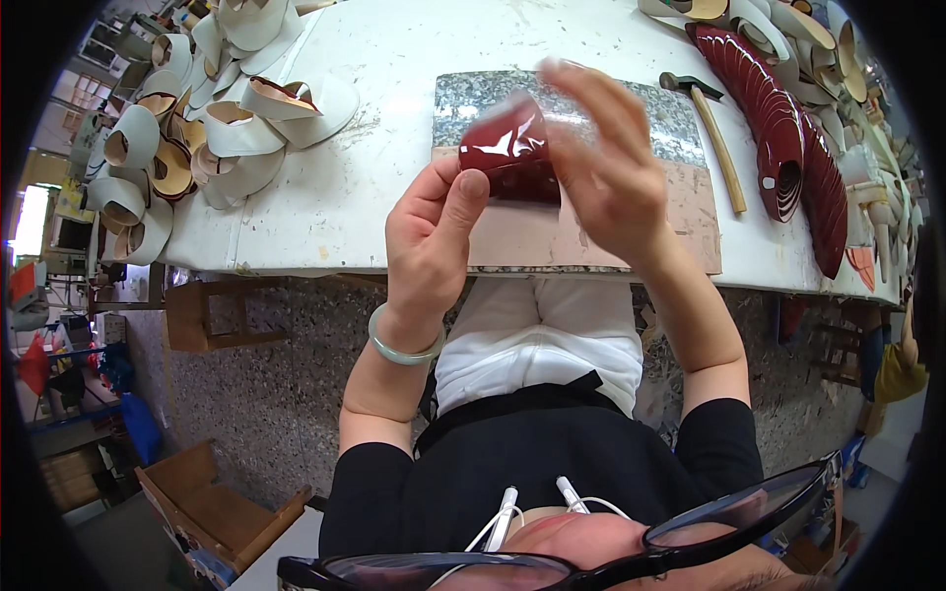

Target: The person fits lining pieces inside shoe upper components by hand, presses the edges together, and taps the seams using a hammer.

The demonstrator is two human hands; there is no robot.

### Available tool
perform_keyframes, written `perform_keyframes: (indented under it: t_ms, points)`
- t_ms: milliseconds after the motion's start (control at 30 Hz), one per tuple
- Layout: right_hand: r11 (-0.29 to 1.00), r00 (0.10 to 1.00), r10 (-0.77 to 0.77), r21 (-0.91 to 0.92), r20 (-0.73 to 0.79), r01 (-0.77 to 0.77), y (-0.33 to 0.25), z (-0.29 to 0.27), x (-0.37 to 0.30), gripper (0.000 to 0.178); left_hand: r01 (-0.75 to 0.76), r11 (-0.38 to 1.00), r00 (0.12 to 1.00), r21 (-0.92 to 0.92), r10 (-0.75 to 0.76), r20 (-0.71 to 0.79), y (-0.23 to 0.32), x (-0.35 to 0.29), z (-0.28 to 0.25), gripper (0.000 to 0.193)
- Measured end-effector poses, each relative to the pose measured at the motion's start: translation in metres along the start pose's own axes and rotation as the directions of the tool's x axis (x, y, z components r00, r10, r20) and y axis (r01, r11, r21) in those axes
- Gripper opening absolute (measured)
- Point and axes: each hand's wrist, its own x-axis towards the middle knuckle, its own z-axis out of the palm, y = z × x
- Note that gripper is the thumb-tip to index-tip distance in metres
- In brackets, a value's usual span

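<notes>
My left hand (434, 231) pinches a glossy dark red leather shoe upper piece (505, 148) between thumb and fingers. The piece is curved and held up over the work board. At its right side is my right hand (621, 182), blurred by motion, its fingers stretched out and apart. Whether the right thumb touches the leather, I cannot tell. Beneath both hands lies a speckled stone slab (463, 103), partly covered by a flat tan board (680, 231).
A hammer (724, 148) with a wooden handle lies right of the slab. Beyond it sit nested stacks of dark red uppers (764, 113). Whitish shoe uppers (236, 128) are heaped at the left of the white table (325, 212), more at far right. A wooden stool (212, 315) stands below.
</notes>
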Motion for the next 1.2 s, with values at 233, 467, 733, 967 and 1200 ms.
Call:
perform_keyframes:
  t_ms: [233,467,733,967,1200]
  points:
    - [0.329,0.659,0.563,0.596,0.499,-0.732,-0.015,0.0,-0.023,0.024,-0.065,0.981,0.997,0.183,0.073,-0.033,-0.013,0.0,0.005,0.027]
    - [-0.026,0.62,0.6,0.787,0.506,-0.617,-0.025,0.005,-0.025,0.024,-0.118,0.991,0.993,0.063,0.119,-0.01,-0.016,0.0,0.012,0.024]
    - [0.004,0.717,0.454,0.803,0.529,-0.595,-0.012,-0.003,-0.026,0.028,-0.133,0.99,0.991,-0.043,0.133,0.002,-0.014,0.001,0.009,0.025]
    - [0.476,0.767,0.522,0.618,0.374,-0.626,-0.018,-0.011,-0.011,0.022,-0.049,0.999,0.994,0.012,0.048,0.103,-0.003,0.004,0.003,0.024]
    - [0.742,0.877,0.297,0.487,0.377,-0.46,-0.018,-0.013,-0.007,0.03,0.154,0.935,0.988,-0.32,-0.149,0.041,0.0,0.003,0.014,0.032]
